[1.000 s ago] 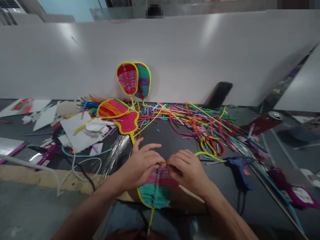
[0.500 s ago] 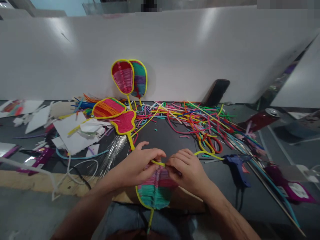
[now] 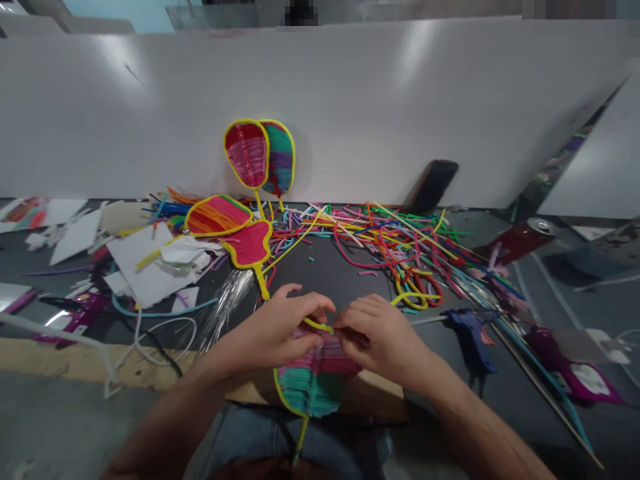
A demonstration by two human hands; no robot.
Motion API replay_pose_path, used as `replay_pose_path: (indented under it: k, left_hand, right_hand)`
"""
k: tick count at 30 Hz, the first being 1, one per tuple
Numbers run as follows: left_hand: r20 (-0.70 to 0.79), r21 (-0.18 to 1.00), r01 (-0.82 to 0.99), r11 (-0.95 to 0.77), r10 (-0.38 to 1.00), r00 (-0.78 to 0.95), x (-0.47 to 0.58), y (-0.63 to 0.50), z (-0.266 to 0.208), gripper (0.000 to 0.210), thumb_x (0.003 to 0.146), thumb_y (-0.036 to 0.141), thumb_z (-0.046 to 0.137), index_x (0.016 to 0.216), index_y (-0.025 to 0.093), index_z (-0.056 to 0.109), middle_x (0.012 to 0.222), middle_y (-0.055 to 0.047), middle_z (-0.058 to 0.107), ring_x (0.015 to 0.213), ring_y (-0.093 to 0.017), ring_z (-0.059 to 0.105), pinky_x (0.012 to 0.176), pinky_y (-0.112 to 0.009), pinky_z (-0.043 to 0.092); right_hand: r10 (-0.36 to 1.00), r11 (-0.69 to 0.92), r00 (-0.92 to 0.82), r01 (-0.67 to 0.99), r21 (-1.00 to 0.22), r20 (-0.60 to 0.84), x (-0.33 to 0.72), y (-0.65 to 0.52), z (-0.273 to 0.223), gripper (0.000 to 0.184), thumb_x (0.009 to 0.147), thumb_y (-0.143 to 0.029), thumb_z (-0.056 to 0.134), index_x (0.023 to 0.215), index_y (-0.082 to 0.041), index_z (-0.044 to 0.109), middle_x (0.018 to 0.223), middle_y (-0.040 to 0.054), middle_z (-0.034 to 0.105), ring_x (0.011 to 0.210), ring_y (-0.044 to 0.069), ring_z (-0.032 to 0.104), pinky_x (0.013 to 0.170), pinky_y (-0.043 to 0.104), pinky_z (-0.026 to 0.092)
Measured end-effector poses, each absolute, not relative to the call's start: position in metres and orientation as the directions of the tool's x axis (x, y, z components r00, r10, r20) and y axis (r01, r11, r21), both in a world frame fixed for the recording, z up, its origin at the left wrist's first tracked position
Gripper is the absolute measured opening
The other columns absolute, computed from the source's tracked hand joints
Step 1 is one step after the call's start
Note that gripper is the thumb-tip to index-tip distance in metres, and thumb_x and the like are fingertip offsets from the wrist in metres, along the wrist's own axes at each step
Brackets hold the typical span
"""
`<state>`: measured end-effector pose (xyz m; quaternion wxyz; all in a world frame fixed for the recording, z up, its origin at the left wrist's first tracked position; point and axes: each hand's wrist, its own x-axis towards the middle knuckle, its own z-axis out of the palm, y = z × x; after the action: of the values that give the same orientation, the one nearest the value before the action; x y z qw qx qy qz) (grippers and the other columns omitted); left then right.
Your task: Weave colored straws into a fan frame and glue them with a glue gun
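A fan-shaped piece, wound in pink and teal pipe cleaners, hangs over the table's front edge with its yellow handle pointing down at my lap. My left hand is closed at its upper left edge, thumb and fingers round the yellow rim. On the upper right, my right hand has its fingers pinched on the yellow pipe cleaner of that rim. A loose yellow length comes out behind my right hand and loops to the right. My fingers hide part of the top edge.
Finished-looking fans lean on the white panel; others lie at left. Tangled pipe cleaners spread behind my hands. To the right are a blue glue gun, a phone and a red can. Paper scraps lie left.
The loose yellow length at right has pulled in, its end no longer lying near the glue gun. Both hands stay at the fan's top edge, almost still.
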<state>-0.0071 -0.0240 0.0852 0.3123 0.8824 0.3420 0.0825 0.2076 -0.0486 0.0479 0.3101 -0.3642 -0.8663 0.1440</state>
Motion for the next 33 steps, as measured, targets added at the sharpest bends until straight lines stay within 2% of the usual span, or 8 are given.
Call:
replay_pose_path:
  k: [4, 6, 8, 10, 13, 16, 25, 33]
  left_hand:
    - [0.003, 0.48, 0.643, -0.598, 0.734, 0.68, -0.026, -0.018, 0.083, 0.063, 0.08, 0.036, 0.066, 0.137, 0.021, 0.041, 0.151, -0.016, 0.033, 0.14, -0.033, 0.031, 0.113, -0.055, 0.019]
    - [0.057, 0.461, 0.694, -0.553, 0.799, 0.599, -0.036, -0.015, 0.078, 0.085, 0.077, 0.048, 0.069, 0.146, 0.019, 0.029, 0.156, -0.02, 0.02, 0.143, -0.037, 0.021, 0.113, -0.055, 0.021]
    - [0.111, 0.458, 0.716, -0.526, 0.834, 0.541, -0.041, -0.014, 0.07, 0.091, 0.077, 0.053, 0.068, 0.149, 0.018, 0.024, 0.157, -0.022, 0.016, 0.144, -0.038, 0.018, 0.113, -0.056, 0.021]
    - [0.14, 0.436, 0.696, -0.571, 0.806, 0.575, -0.039, -0.017, 0.064, 0.074, 0.084, 0.048, 0.063, 0.145, 0.02, 0.034, 0.156, -0.019, 0.024, 0.145, -0.036, 0.017, 0.113, -0.059, 0.016]
    - [0.136, 0.39, 0.639, -0.663, 0.728, 0.672, -0.025, -0.023, 0.057, 0.031, 0.093, 0.025, 0.05, 0.123, 0.026, 0.06, 0.138, -0.008, 0.055, 0.144, -0.032, 0.023, 0.112, -0.065, 0.0]
    - [0.136, 0.401, 0.612, -0.682, 0.704, 0.697, -0.01, -0.027, 0.055, 0.027, 0.092, 0.015, 0.049, 0.108, 0.026, 0.067, 0.113, -0.003, 0.071, 0.137, -0.026, 0.039, 0.113, -0.061, -0.005]
    - [0.093, 0.438, 0.595, -0.674, 0.693, 0.715, -0.001, -0.016, 0.06, 0.02, 0.087, 0.014, 0.051, 0.092, 0.022, 0.069, 0.097, -0.001, 0.073, 0.108, -0.019, 0.062, 0.115, -0.051, 0.012]
    - [0.004, 0.539, 0.598, -0.593, 0.712, 0.702, -0.003, -0.008, 0.062, 0.018, 0.087, 0.015, 0.05, 0.09, 0.022, 0.066, 0.095, 0.002, 0.071, 0.098, -0.015, 0.063, 0.114, -0.052, 0.006]
  right_hand:
    - [0.737, 0.674, -0.511, 0.508, -0.537, 0.442, 0.209, -0.046, 0.042, 0.014, 0.076, -0.006, 0.056, 0.075, -0.019, 0.059, 0.065, -0.0026, 0.061, 0.061, 0.012, 0.054, 0.064, 0.025, 0.034]
    - [0.751, 0.655, -0.502, 0.477, -0.587, 0.43, 0.211, -0.043, 0.039, 0.012, 0.078, -0.008, 0.056, 0.077, -0.019, 0.06, 0.066, -0.0023, 0.063, 0.062, 0.011, 0.055, 0.065, 0.025, 0.036]
    - [0.76, 0.636, -0.507, 0.449, -0.627, 0.408, 0.213, -0.04, 0.035, 0.011, 0.079, -0.009, 0.057, 0.079, -0.019, 0.061, 0.068, -0.0019, 0.064, 0.064, 0.012, 0.056, 0.067, 0.024, 0.038]
    - [0.764, 0.624, -0.514, 0.438, -0.647, 0.39, 0.214, -0.036, 0.03, 0.012, 0.08, -0.009, 0.056, 0.079, -0.019, 0.062, 0.068, -0.0015, 0.064, 0.065, 0.012, 0.057, 0.068, 0.025, 0.039]
    - [0.771, 0.617, -0.511, 0.449, -0.646, 0.382, 0.213, -0.032, 0.026, 0.013, 0.081, -0.008, 0.055, 0.08, -0.019, 0.062, 0.07, -0.0007, 0.066, 0.068, 0.013, 0.058, 0.07, 0.026, 0.04]
    - [0.771, 0.619, -0.51, 0.454, -0.641, 0.382, 0.211, -0.031, 0.024, 0.012, 0.082, -0.009, 0.056, 0.082, -0.019, 0.063, 0.071, -0.0009, 0.066, 0.069, 0.013, 0.059, 0.072, 0.027, 0.041]
    - [0.759, 0.642, -0.525, 0.504, -0.578, 0.386, 0.214, -0.031, 0.02, 0.008, 0.087, -0.014, 0.058, 0.089, -0.02, 0.063, 0.08, 0.0015, 0.07, 0.075, 0.015, 0.063, 0.074, 0.029, 0.043]
    - [0.744, 0.603, -0.308, 0.691, -0.399, 0.593, 0.248, -0.054, 0.027, 0.025, 0.089, -0.015, 0.055, 0.111, -0.024, 0.061, 0.108, 0.0101, 0.067, 0.104, 0.024, 0.06, 0.09, 0.04, 0.048]
